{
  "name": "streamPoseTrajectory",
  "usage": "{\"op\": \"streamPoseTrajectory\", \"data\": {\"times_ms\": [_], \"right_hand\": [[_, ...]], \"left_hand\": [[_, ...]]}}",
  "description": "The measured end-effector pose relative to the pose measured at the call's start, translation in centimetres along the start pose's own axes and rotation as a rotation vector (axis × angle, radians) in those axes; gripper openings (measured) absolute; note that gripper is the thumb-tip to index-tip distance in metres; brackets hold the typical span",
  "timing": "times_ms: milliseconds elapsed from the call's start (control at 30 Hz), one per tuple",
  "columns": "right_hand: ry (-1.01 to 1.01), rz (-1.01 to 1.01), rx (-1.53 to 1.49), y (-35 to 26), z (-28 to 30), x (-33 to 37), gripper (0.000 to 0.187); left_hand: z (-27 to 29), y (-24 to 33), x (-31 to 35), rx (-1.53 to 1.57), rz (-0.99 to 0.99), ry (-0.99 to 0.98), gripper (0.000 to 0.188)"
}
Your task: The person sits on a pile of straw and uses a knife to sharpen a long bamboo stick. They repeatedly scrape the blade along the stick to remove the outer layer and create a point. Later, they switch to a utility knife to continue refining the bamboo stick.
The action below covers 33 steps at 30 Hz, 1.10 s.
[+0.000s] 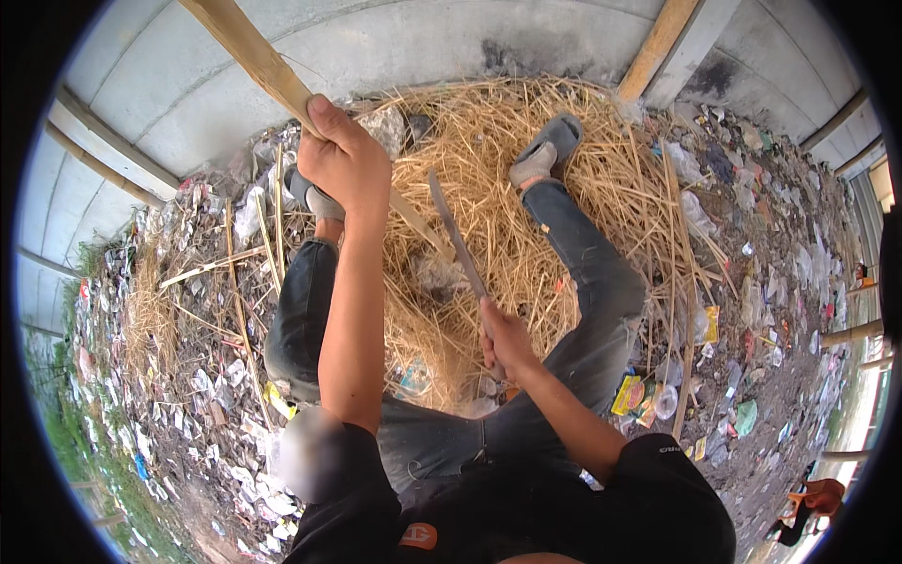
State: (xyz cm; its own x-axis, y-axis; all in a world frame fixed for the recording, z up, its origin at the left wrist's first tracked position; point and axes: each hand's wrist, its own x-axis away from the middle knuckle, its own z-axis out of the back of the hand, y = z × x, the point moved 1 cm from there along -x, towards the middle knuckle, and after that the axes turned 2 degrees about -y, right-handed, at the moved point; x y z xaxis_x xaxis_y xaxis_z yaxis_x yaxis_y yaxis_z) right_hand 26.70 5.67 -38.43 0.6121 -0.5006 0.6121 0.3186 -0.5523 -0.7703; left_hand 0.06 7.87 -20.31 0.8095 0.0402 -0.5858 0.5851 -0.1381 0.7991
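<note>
Raised in front of me, my left hand (346,155) is closed around a split bamboo pole (252,54). The pole slants from the upper left down past my hand, and its lower end hangs between my shins over the pile. My right hand (509,340) grips the handle of a long machete (453,230). Its dark, narrow blade points up and away, close to the lower end of the bamboo. A heap of straw-coloured bamboo shavings (489,122) lies beneath both, between and around my feet.
My bent legs frame the shavings, with a grey sandal (558,138) on the right foot. Loose bamboo strips (244,291) lie to the left, and more to the right. Plastic litter (742,376) covers the dirt. A grey panel wall (451,47) with a wooden post (656,52) stands ahead.
</note>
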Motion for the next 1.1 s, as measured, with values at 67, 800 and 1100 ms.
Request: {"op": "streamPoseTrajectory", "data": {"times_ms": [67, 800, 1100], "right_hand": [[-0.022, 0.294, -0.02, -8.0, -0.9, 1.3, 0.057], [0.142, 1.081, -0.324, -11.7, -1.7, 4.0, 0.034], [0.072, 0.159, -0.109, -6.6, 1.3, 1.8, 0.024]], "left_hand": [[-0.1, 0.5, -0.6, -0.007, -0.017, 0.008, 0.062], [1.2, -0.1, -1.0, 0.211, -0.002, -0.033, 0.062], [0.4, 0.2, -0.1, 0.16, -0.038, -0.108, 0.064]]}}
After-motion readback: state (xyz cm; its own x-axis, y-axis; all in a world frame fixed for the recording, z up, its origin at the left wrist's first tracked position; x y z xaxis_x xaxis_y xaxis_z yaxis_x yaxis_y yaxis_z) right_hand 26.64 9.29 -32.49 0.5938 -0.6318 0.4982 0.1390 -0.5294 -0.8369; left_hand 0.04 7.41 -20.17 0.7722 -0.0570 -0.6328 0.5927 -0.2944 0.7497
